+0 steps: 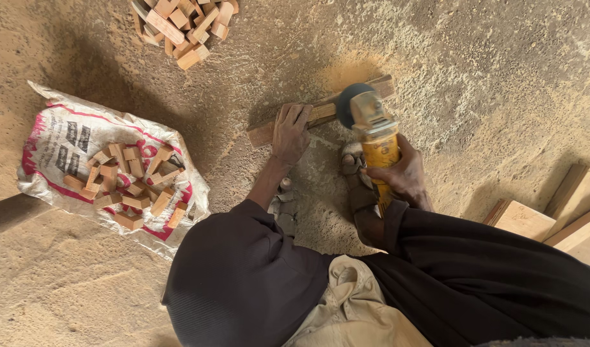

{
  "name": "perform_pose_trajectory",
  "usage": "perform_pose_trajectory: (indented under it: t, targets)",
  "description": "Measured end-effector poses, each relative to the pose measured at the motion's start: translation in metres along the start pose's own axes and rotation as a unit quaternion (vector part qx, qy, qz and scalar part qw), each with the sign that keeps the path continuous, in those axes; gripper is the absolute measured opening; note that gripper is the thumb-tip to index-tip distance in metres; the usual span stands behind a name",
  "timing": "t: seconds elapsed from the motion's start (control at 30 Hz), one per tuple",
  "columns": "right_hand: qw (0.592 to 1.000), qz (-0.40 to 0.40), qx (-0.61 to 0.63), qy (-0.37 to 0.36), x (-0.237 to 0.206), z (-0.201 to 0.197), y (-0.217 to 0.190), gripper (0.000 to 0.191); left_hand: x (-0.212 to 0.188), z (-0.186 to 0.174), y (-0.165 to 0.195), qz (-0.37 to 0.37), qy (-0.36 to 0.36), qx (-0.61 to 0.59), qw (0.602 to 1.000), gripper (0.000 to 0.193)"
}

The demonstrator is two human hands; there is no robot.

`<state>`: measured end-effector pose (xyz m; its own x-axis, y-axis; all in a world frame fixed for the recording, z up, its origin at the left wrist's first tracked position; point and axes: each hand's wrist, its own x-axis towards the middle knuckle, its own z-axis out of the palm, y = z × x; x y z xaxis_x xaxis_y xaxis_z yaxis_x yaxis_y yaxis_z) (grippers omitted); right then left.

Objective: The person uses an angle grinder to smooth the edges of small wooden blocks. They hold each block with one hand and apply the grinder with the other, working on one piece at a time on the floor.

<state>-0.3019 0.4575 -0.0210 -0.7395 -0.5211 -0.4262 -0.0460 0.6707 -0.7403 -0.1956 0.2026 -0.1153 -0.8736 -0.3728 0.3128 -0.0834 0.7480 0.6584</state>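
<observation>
The left hand (290, 133) lies palm down, fingers spread flat, pressing on a long wooden strip (321, 113) that rests on the sawdust-covered floor (488, 77) and runs from near left to far right. It is not clenched; it bears down on the strip's near-left half. Just right of it, the right hand (401, 172) is wrapped tight around the yellow body of an angle grinder (372, 132), whose dark disc meets the strip a little beyond the left hand's fingers. A sandalled foot (356, 173) sits just beside the grinder's body, between the two hands and nearer to the person. Both forearms reach away from the body in dark sleeves, the left one angled to the right, the right one bent at the wrist.

Well to the left, a white printed sack (63, 138) lies flat with a heap of small wooden blocks (131, 183) on it. A second block pile (182, 26) sits at the far edge. At near right lie pale wooden boards (552, 218).
</observation>
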Motion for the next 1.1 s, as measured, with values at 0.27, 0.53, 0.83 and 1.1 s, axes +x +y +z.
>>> perform_pose_trajectory:
  t: [0.27,0.53,0.83,1.1]
  targets:
    - [0.997,-0.026,0.066,0.02,-0.012,-0.008,0.001,0.07,-0.008,-0.007,0.001,-0.01,-0.012,-0.038,0.999,0.038]
    - [0.997,-0.008,0.073,0.015,-0.015,-0.008,-0.005,0.07,-0.002,0.001,0.0,-0.036,-0.022,-0.054,0.998,0.04]
    - [0.998,-0.059,0.033,-0.007,-0.012,-0.011,-0.013,0.071,-0.015,0.015,0.007,-0.091,0.026,-0.162,0.982,0.043]
    - [0.997,-0.065,0.021,-0.037,-0.007,-0.006,-0.019,0.076,-0.004,0.018,0.003,-0.155,0.021,-0.226,0.961,0.041]
